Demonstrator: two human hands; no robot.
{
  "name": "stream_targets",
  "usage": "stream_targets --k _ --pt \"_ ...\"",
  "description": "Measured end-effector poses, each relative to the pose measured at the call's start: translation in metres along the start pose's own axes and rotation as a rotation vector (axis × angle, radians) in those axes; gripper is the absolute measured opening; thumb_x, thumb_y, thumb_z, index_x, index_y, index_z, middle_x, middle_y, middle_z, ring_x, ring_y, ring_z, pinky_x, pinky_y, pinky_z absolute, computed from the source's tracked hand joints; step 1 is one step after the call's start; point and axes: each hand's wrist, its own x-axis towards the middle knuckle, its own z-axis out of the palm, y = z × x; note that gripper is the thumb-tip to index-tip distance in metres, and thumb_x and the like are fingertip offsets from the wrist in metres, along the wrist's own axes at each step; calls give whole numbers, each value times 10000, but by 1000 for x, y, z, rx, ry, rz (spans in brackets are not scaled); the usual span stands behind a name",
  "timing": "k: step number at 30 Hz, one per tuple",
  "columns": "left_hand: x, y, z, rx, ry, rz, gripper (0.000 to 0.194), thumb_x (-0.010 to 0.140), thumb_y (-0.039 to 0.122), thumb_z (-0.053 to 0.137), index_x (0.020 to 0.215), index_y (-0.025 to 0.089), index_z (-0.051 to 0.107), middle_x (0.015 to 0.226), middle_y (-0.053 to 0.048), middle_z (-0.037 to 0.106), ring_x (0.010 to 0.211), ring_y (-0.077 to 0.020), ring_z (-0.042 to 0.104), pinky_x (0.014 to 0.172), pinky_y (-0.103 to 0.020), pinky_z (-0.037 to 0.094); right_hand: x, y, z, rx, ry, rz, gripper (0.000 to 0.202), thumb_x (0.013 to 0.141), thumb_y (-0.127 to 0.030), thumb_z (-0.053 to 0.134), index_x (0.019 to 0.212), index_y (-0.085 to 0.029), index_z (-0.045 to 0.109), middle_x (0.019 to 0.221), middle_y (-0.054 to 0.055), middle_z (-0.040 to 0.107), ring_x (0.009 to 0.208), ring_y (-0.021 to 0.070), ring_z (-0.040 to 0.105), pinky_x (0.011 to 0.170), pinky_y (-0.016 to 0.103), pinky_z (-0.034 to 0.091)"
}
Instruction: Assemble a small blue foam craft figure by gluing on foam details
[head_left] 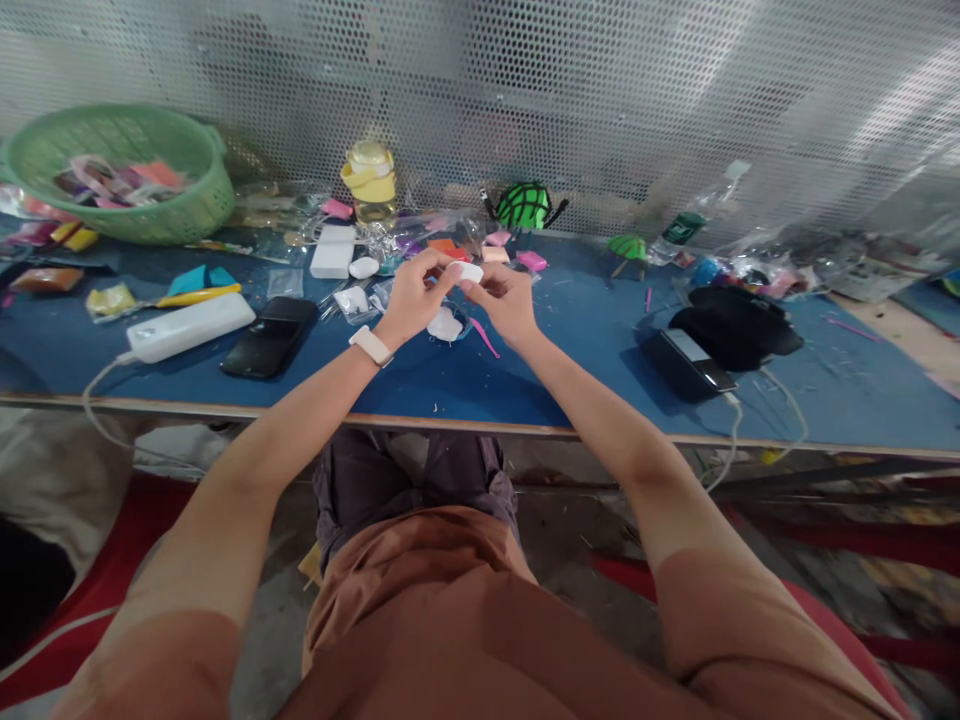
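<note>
Between the fingertips of both hands is a small white lump of what looks like modelling clay (470,272), held just above the table. My left hand (411,298), with a pale band on its wrist, pinches the lump's left side. The fingers of my right hand (508,302) close on its right side. Beneath the hands lies another white piece (445,323), next to a thin pink modelling tool (485,338). Left of my left hand are a white oval piece (364,267) and a white lump in clear wrap (351,301). Several pink, orange and red pieces lie just behind the hands.
A green basket (187,205), white power strip (191,327) and black phone (270,337) are on the left. Behind stand a yellow-topped bottle (369,185) and a green-and-black figure (524,206). To the right are a black device (686,365) with a cable and a clear bottle (694,220).
</note>
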Motion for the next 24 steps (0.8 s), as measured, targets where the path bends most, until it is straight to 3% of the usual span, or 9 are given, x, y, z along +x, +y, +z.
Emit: stream_targets --k 5,9,17,24 --pt "1 -6 1 -4 -40 7 707 1079 929 677 1037 235 805 1026 -101 836 824 -193 727 664 -328 544 2 3 -3 3 40 -6 730 724 -958 976 795 -258 781 731 -23 727 693 152 611 684 338 503" --pt "1 -9 0 41 -41 29 666 1112 887 666 1033 238 795 999 -96 820 844 -208 731 697 -343 553 2 -1 -2 24 48 29 731 652 -938 1023 884 -270 837 862 -8 816 766 165 696 684 325 547" --pt "-1 -7 2 26 -78 -5 670 1088 899 674 1069 244 814 1022 -99 859 855 -214 743 721 -351 554 3 2 -3 62 78 16 699 758 -953 965 906 -277 859 777 -3 760 691 166 666 668 356 579" --pt "0 -6 0 78 -91 23 587 1103 812 718 1025 237 805 982 -94 853 857 -229 738 765 -375 562 3 1 -1 127 61 62 710 708 -947 996 932 -285 871 835 4 803 723 172 709 604 325 573"
